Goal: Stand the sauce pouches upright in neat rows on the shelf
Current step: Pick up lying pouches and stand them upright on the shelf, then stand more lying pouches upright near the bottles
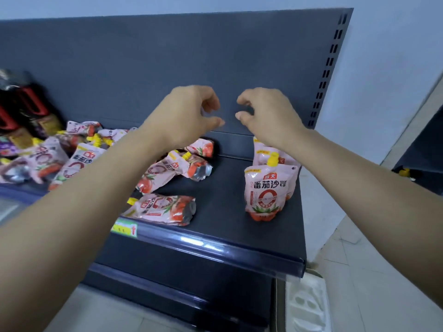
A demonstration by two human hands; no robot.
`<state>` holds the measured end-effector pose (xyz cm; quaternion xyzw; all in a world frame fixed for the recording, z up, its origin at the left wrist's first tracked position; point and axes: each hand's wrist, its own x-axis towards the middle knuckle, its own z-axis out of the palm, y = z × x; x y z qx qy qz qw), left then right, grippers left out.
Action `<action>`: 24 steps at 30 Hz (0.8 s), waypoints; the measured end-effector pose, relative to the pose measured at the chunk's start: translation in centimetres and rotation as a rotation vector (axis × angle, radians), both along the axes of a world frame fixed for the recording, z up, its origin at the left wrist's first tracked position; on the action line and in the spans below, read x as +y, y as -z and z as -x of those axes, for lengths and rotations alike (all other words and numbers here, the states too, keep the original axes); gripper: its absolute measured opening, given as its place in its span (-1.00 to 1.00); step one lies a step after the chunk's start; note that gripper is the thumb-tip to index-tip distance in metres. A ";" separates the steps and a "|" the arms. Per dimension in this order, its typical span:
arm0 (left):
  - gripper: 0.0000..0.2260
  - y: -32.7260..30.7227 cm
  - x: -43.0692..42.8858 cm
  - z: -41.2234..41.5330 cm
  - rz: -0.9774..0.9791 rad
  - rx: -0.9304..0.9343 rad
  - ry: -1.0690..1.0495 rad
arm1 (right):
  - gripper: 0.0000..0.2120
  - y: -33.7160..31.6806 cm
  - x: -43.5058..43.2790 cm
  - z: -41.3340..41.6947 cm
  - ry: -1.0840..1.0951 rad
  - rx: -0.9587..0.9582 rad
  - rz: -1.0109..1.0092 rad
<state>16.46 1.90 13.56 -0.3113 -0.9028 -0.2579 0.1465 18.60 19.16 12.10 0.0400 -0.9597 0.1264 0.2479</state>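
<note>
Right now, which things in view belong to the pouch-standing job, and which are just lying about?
Job:
upright sauce pouches, two at the right
fallen pouches heaped at the left
fallen pouch by the front edge
shelf
left hand and right hand, holding nothing

Lying about:
red-capped bottles, far left
price tag on the rail
white moulded tray on the floor

Two pink yellow-capped sauce pouches point(265, 192) stand upright on the dark shelf point(223, 188) below the right fingers point(241, 115); toppled pouches point(163, 208) lie below the left fingers point(215, 122).
</note>
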 end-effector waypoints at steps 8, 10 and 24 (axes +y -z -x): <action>-0.62 -1.1 -7.5 1.3 0.081 0.207 -0.145 | -0.64 -1.8 -7.4 3.0 -0.096 0.096 -0.186; -0.59 -1.0 -9.1 1.6 0.099 0.217 -0.138 | -0.63 -1.8 -8.9 3.8 -0.084 0.086 -0.186; -0.56 4.9 -16.7 11.7 0.164 0.101 -0.052 | -0.69 3.5 -17.0 13.5 0.022 -0.163 -0.254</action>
